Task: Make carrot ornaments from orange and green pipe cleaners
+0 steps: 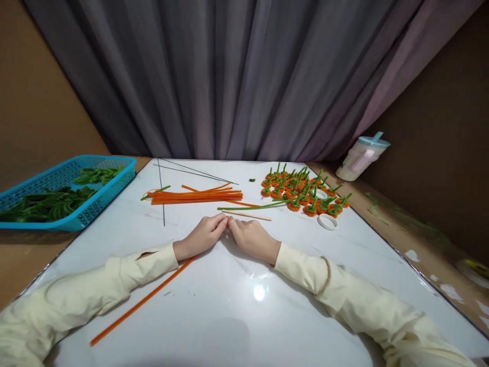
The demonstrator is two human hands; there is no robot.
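My left hand and my right hand meet at the fingertips over the middle of the white table. Both are closed, pinching at the same spot. An orange pipe cleaner runs from under my left hand down to the lower left; its upper end is hidden in the fingers, where a small orange-brown bit shows. Just beyond my fingertips lie a thin wooden stick and a long green pipe cleaner. A bundle of orange pipe cleaners rests behind my left hand.
Several orange pieces with green stems stand grouped at the right back, beside a white ring. Thin dark wires lie at the back. A blue basket of green pieces sits left; a tumbler stands right.
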